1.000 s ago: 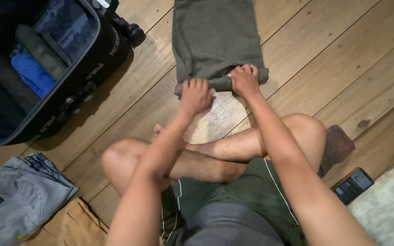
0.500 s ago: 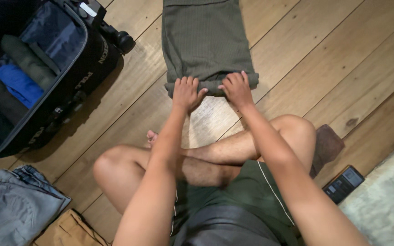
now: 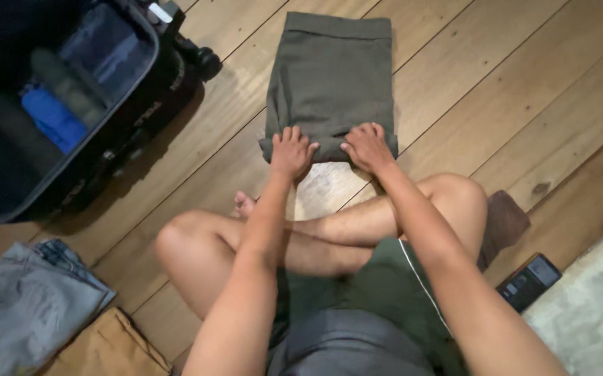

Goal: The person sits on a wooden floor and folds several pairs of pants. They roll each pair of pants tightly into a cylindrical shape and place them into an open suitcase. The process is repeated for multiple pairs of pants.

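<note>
Below, left hand (image 3: 291, 150) and right hand (image 3: 366, 146) side by side, fingers curled, gripping rolled near edge of olive garment (image 3: 333, 76), garment flat on plank floor (image 3: 496, 90), suitcase (image 3: 141, 104) open well left, jeans (image 3: 29, 306) bottom left.

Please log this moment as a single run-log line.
left hand: on rolled near edge of olive garment | right hand: on same roll | garment flat on wooden floor | open suitcase beside
</note>
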